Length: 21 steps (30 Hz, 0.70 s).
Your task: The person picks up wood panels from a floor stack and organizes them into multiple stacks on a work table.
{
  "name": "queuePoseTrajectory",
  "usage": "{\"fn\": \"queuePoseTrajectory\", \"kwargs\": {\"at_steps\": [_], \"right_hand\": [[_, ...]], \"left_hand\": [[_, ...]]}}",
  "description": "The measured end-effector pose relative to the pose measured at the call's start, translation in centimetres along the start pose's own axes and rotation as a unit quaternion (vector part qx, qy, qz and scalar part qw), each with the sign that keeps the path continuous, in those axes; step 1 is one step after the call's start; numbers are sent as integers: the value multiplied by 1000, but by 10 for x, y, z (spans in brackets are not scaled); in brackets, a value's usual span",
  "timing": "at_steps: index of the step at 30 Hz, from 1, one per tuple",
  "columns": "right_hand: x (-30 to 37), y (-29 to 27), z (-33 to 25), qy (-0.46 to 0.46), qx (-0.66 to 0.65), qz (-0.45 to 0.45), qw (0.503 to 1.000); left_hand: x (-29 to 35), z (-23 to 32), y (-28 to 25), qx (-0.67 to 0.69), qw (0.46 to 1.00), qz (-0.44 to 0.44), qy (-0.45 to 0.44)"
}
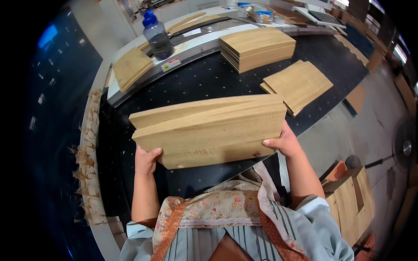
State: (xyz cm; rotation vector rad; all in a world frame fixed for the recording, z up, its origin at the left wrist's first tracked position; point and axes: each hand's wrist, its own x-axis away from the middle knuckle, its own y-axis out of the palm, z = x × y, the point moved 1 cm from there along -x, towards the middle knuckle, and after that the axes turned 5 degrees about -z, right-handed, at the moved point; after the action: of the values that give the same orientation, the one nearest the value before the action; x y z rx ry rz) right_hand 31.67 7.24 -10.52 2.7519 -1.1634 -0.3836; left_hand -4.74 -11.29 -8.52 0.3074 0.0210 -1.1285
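Observation:
Between my two hands are wooden boards (pixel 213 132), long, pale and tilted with a broad face toward me. At least two are together, the rear one offset so its upper edge shows behind the front one. My left hand (pixel 146 159) grips their lower left end, thumb on the front face. On the right end my right hand (pixel 285 141) is closed, its thumb also lying across the face. The other fingers of both hands are hidden behind the wood. Below the boards lies a black table (pixel 187 180) dotted with small holes.
A neat stack of boards (pixel 259 48) stands at the back, with a looser pile (pixel 300 85) to its right. On the white machine ledge (pixel 198 45) are a blue-capped bottle (pixel 159 39) and more boards (pixel 132 67). Ragged brown tape (pixel 89 161) lines the left edge.

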Motion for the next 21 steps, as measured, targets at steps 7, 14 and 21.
{"fn": "queuePoseTrajectory", "kwargs": {"at_steps": [7,14,21], "right_hand": [[-27,-3,16,54,5,-45,997],[-39,15,-89,-186,288,-1,940],[-84,147,-114,-156,724,-244,627]], "left_hand": [[21,-34,-34,-24,1000,13,12],[38,-62,-41,-35,999,14,-20],[32,-70,-29,16,1000,-20,-11]]}}
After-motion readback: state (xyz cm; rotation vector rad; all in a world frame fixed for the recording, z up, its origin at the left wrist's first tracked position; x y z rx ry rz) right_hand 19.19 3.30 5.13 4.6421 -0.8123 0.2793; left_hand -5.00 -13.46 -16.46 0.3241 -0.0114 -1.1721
